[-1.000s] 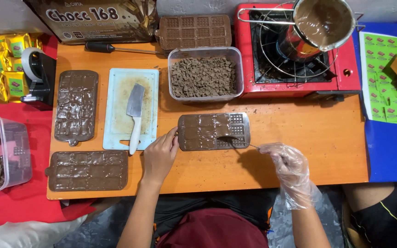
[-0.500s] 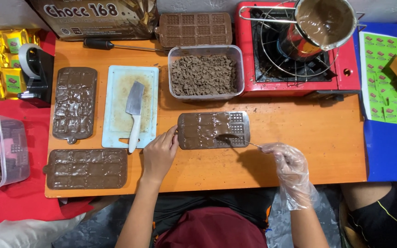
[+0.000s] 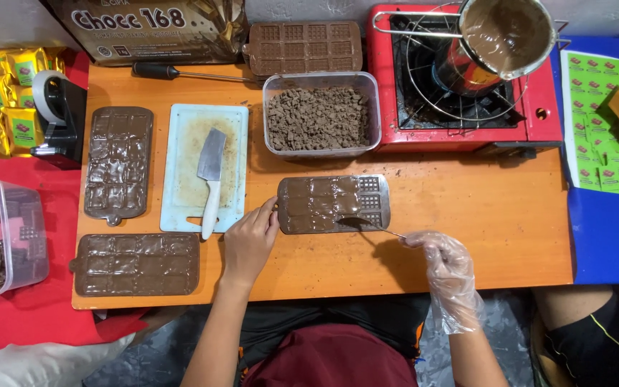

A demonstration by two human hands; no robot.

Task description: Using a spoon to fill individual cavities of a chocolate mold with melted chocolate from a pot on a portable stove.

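Little has moved; spoon (image 3: 367,224) bowl hidden in chocolate mold (image 3: 332,203).

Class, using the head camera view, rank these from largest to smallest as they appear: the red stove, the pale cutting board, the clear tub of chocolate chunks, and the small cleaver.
1. Red stove
2. Cutting board and clear tub: too alike to rank
3. Small cleaver

Lighting: bright, even, from overhead. Shadows: soft, short, beneath the right hand (image 3: 447,266) on the orange counter (image 3: 467,215). Glare: mild sheen on the filled chocolate mould (image 3: 331,204). Focus: sharp throughout; slight wide-angle bending at edges.
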